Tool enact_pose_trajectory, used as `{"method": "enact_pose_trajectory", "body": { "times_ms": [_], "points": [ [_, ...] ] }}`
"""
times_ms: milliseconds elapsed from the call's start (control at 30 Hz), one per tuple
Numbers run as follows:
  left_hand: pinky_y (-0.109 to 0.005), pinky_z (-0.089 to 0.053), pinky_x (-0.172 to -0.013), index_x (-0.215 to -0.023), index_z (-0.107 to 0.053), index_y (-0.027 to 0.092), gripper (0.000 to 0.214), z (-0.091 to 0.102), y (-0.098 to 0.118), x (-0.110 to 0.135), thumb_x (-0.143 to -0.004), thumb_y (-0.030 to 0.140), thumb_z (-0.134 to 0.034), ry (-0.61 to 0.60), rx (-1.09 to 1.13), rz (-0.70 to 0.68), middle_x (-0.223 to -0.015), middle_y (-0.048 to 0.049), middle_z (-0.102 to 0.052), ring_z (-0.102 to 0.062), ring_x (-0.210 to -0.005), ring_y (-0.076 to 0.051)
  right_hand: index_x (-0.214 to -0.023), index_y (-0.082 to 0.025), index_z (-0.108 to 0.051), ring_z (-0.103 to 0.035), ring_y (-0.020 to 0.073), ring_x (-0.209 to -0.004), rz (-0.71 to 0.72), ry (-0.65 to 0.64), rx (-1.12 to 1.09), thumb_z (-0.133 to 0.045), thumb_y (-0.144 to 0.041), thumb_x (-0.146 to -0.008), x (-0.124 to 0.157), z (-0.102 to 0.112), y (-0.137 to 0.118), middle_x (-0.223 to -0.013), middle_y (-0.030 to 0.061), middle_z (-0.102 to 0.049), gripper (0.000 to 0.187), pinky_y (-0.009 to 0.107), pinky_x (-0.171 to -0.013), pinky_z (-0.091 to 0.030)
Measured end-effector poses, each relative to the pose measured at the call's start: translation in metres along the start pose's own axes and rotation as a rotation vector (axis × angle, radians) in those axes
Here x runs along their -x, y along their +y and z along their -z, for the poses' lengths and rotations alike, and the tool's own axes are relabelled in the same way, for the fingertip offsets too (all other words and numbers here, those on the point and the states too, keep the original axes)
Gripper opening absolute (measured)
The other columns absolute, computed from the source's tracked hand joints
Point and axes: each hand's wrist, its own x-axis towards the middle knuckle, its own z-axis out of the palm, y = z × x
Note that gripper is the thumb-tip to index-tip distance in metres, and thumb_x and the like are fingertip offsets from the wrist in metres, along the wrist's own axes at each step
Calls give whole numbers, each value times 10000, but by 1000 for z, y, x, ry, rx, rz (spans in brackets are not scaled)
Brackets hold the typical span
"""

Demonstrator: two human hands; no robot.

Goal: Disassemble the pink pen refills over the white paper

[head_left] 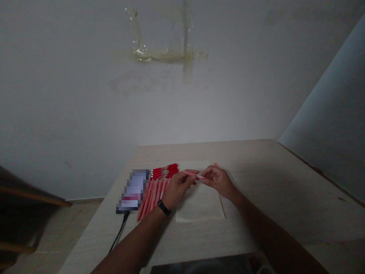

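Pink pen (pixel 191 174) pinched near its ends between the left hand (pixel 178 188) and right hand (pixel 218 182), raised just above a pale paper sheet (pixel 199 205); more pink pens (pixel 152 198) and red pens (pixel 165 171) side by side on the bench (pixel 251 160), seemingly within easy reach.

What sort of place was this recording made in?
Probably a plain room at home or a makeshift workspace, though that's hard to be sure of. A wood-grain desk stands against a bare wall with old tape residue, and a smartphone lies on the desk with a cable attached.
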Motion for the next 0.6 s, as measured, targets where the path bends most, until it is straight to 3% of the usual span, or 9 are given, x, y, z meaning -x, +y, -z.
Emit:
{"method": "enact_pose_trajectory", "body": {
  "times_ms": [133,267,600],
  "points": [
    [-247,-473,-591,-993,-718,151,290,2,9,0,-888,414,-656,74,47,23,-961,-97,-754,-662,-707,-154,-1035,-227,-701,-586,151,-752,57,-30,99,-697,-361,-876,-1,9,-7,-881,25,-677,208,372,-898,-445],
    [-258,-471,-583,-1028,-706,138,351,6,14,-1,-878,450,-651,163,82,61,-908,-103,-758,-669,-698,-167,-1036,-209,-713,-543,147,-730,102,-37,155,-656,-317,-896,-3,19,-10,-879,38,-639,186,268,-668,-417],
    [-268,-479,-585,-1054,-682,123,393,8,14,-2,-863,467,-661,168,143,93,-915,-117,-763,-675,-691,-172,-992,-213,-739,-524,138,-705,138,-59,144,-672,-292,-886,-5,25,-6,-854,31,-612,148,250,-608,-384]
  ]
}}
